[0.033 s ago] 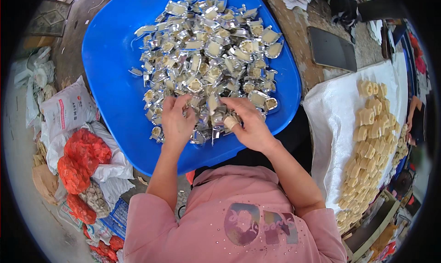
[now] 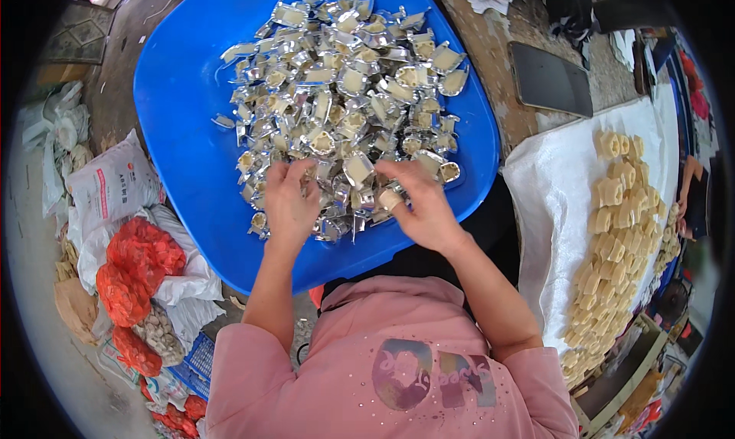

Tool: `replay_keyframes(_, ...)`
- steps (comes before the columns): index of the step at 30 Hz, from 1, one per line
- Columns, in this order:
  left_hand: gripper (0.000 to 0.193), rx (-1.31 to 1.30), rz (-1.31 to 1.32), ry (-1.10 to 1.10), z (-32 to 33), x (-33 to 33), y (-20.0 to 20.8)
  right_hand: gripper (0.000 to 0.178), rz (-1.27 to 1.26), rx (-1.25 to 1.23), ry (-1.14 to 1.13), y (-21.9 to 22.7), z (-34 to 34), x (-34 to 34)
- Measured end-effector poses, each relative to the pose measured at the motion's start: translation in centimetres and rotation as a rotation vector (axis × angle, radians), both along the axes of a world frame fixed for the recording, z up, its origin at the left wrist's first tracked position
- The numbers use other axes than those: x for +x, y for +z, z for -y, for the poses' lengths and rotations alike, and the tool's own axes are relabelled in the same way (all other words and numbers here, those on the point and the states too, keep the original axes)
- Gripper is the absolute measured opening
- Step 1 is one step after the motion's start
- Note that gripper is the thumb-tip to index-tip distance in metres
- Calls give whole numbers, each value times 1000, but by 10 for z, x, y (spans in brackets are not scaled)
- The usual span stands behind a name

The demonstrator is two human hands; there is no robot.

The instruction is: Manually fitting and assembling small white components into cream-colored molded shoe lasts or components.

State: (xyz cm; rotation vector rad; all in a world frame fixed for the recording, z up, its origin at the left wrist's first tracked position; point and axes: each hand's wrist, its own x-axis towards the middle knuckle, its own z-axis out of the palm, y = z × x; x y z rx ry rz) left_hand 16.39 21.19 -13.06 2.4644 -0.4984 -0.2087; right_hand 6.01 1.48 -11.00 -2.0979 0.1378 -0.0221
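A large heap of small cream pieces with shiny silver shells (image 2: 337, 94) fills the middle of a blue plastic tub (image 2: 180, 94). At the heap's near left edge is my left hand (image 2: 291, 209), its fingers curved and apart among the pieces. My right hand (image 2: 425, 209) is on the near right side, index finger stretched out and thumb apart from it. A tan wrap (image 2: 390, 200) covers part of that thumb. One silver-edged cream piece (image 2: 357, 169) sits by the right index fingertip; neither hand visibly grips it. Some lower fingers are hidden.
To the right, many plain cream pieces (image 2: 612, 240) lie on a white sheet (image 2: 543, 186). Beyond it a dark flat phone-like slab (image 2: 550, 79) rests on a worn surface. White sacks (image 2: 115, 182) and red bags (image 2: 145, 251) stand at the left, above a blue crate (image 2: 195, 362).
The piece by my right index fingertip has turned and shows a broader cream face. Both hands have opened slightly away from each other. The tub has shifted a little left in view.
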Motion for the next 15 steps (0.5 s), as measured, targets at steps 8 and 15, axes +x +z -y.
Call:
replay_keyframes(8,32,-185,310,-222,38,17,15,42,-10,-277,-350,1,54,-12)
replay_keyframes(15,37,128,404,-566,98,26,8,52,-144,-426,-266,-8,48,-9)
